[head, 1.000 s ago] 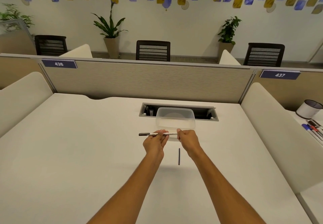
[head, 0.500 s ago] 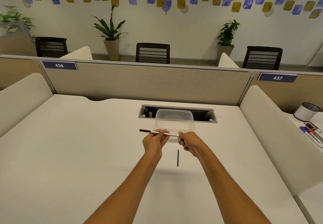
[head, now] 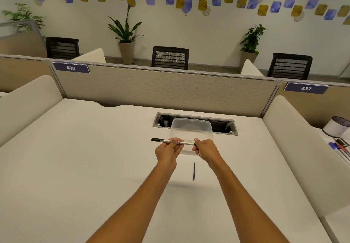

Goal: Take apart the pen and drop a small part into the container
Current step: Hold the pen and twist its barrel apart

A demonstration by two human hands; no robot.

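Observation:
A thin white pen (head: 186, 143) with a black cap at its left end is held level above the desk, just in front of a clear plastic container (head: 191, 129). My left hand (head: 167, 152) grips the pen's middle. My right hand (head: 205, 150) pinches its right end, which is hidden in the fingers. A thin dark rod (head: 194, 171), a loose pen part, lies on the white desk (head: 94, 167) between my forearms. The container looks empty.
A cable slot (head: 223, 124) is cut into the desk behind the container. Cream dividers stand at both sides and a grey partition at the back. On the right-hand neighbouring desk are a white cup (head: 337, 127) and several markers (head: 340, 149).
My right hand has shifted slightly at the pen's right end. The pen tilted a little, its right end lower. The dark rod has not moved.

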